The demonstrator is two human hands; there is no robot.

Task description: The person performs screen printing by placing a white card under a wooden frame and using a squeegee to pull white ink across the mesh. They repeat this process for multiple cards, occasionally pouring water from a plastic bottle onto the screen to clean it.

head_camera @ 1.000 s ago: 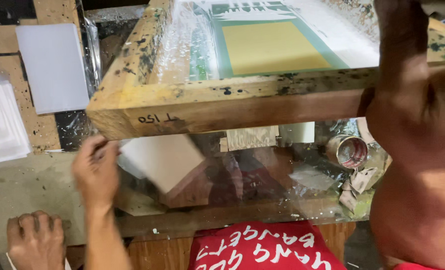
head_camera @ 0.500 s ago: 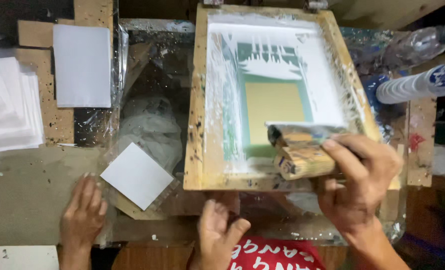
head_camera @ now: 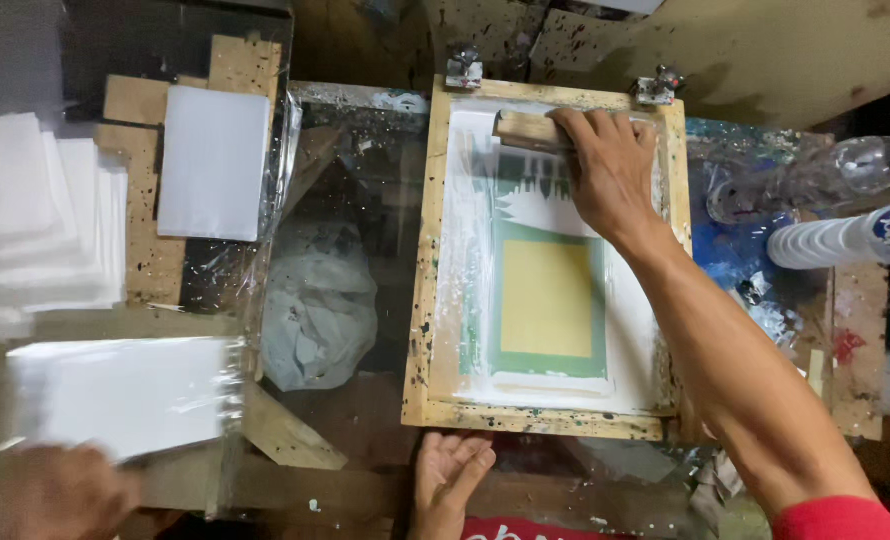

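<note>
Right hand (head_camera: 610, 170) clenched over wooden squeegee (head_camera: 530, 130) at far end of wooden screen frame (head_camera: 423, 300). Left hand (head_camera: 450, 480) released, fingers resting at frame's near edge. White ink coats mesh; pull toward near edge remains. Another person's blurred hand (head_camera: 50, 495) shifts white sheet (head_camera: 125, 395), far left.

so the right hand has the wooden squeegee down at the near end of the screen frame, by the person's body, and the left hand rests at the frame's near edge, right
Not quite. The right hand holds the wooden squeegee at the far end of the screen frame, up by the hinge clamps, not the near end. The head view shows it. The left hand does rest at the frame's near edge.
</note>
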